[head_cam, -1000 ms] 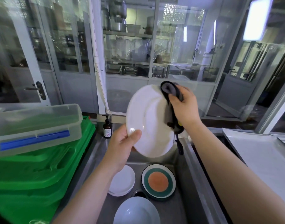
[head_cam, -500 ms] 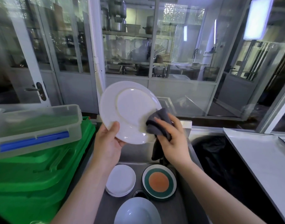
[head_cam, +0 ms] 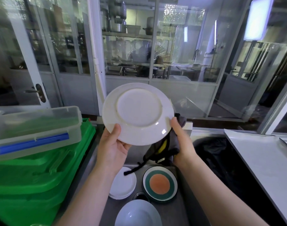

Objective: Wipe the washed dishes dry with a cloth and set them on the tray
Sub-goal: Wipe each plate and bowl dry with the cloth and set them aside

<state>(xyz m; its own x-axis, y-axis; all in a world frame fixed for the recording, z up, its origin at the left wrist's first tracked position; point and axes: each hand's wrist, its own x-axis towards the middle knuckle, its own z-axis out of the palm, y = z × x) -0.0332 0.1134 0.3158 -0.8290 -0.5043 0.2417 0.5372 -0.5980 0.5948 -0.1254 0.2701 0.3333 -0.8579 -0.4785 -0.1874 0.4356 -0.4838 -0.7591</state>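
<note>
While both hands grip, left hand, white plate, right hand (grey cloth too), no legible writing.

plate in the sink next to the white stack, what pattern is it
The patterned plate has an orange centre, green ring, pale rim; head view.

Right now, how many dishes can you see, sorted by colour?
White: 2 (round white plate held up, stack of small white plates in the sink, counted as one)
Green and orange: 1 (ringed plate)
Pale blue: 1 (bowl)
Total: 4
</note>
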